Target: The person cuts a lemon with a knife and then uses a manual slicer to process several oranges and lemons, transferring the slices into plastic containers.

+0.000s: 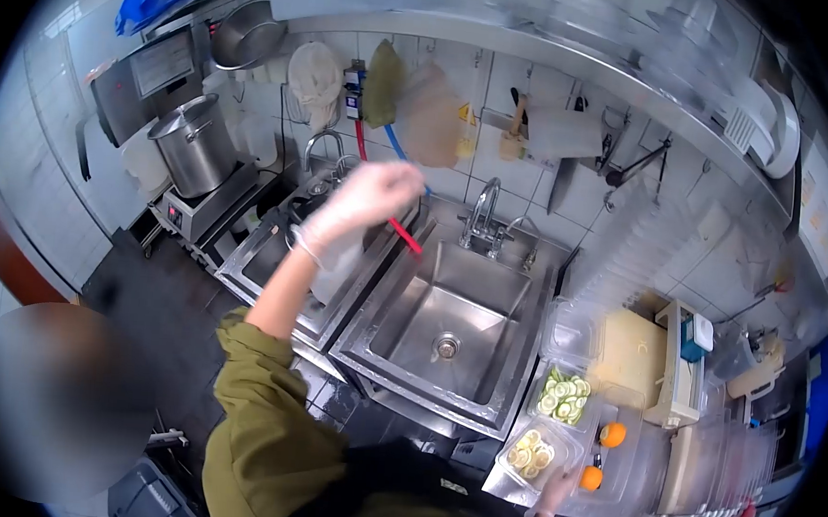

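My left hand (372, 197), in a clear glove, is raised over the left sink, in front of the red hose. Its fingers look curled and blurred; I cannot make out anything in them. My right hand (554, 497) is low at the counter's front edge, fingers stretched out and blurred. It is beside a clear container of lemon slices (531, 454) and close to an orange (591, 478). A second orange (613, 435) lies just behind. Farther back stands a clear container of green slices (564, 398), perhaps lime or cucumber.
A steel sink basin (448, 317) with a faucet (482, 211) is in the middle. A large pot (193, 145) stands on a burner at the left. A pale cutting board (630, 352) lies at the right. Utensils hang on the wall; a shelf (503, 48) runs above.
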Demonstrator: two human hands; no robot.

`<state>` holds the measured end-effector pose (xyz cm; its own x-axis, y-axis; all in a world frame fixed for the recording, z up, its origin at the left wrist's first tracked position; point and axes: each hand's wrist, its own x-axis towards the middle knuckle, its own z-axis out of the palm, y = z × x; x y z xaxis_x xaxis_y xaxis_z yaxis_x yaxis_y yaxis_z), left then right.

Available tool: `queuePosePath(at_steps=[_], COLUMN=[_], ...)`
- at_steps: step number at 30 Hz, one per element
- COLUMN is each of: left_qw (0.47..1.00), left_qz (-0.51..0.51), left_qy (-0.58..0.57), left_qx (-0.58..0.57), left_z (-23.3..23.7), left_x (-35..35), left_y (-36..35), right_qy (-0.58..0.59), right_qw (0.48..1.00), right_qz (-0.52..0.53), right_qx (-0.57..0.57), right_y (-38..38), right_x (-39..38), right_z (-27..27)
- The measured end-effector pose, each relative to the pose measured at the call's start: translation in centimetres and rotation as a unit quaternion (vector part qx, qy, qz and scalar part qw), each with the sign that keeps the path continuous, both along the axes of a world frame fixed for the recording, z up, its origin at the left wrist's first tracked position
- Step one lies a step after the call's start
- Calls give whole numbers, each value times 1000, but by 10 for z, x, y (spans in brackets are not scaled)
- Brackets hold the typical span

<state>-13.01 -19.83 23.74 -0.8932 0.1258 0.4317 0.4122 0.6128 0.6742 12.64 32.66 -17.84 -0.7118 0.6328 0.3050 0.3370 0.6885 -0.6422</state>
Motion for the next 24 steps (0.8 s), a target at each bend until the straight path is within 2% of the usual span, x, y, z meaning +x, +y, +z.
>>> queuePosePath(at_steps=[1, 3, 5, 6, 7, 8, 9, 10, 12, 14, 15, 16, 18, 20, 24], left_qw=[999, 991, 984, 977, 962, 944, 954, 956, 969, 965, 939, 859, 880, 887, 927], left_qz=[-13, -16, 32, 26, 30, 99, 30, 24, -53, 101, 172, 118, 72, 41, -26], left_qy=[36, 104, 175, 205, 271, 309, 286, 278, 238, 170, 98, 124, -42, -109, -134], left_qx=[17, 79, 27, 50, 19, -58, 84, 95, -32, -173, -280, -483, -467, -447, -349], left_z=[24, 73, 133, 162, 189, 219, 248, 269, 302, 331, 338, 341, 341, 332, 333], left_x=[6, 8, -3, -5, -29, -32, -51, -73, -109, -192, -186, -213, -268, -284, -274], left_y=[-12, -39, -71, -81, -107, -116, -122, -138, -171, -197, -175, -182, -199, -201, -210], right_qy=[-10, -47, -62, -62, -60, -57, -7, 6, 36, 147, 182, 216, 320, 407, 437], right_qw=[991, 997, 997, 997, 995, 993, 993, 993, 993, 981, 970, 953, 932, 902, 893], right_qz=[-12, 3, 31, 52, 74, 94, 120, 114, 100, 117, 116, 115, 85, 12, 72], right_qx=[135, 68, 28, 7, -13, -34, 13, -6, -47, -39, -109, -178, -145, -141, -75], right_y=[-22, -54, -81, -89, -98, -106, -111, -120, -143, -145, -145, -152, -206, -260, -303], right_x=[-2, -6, -13, -23, -35, -48, -62, -76, -105, -133, -146, -154, -168, -186, -221], right_z=[38, 90, 123, 138, 151, 159, 160, 169, 190, 191, 207, 237, 337, 408, 451])
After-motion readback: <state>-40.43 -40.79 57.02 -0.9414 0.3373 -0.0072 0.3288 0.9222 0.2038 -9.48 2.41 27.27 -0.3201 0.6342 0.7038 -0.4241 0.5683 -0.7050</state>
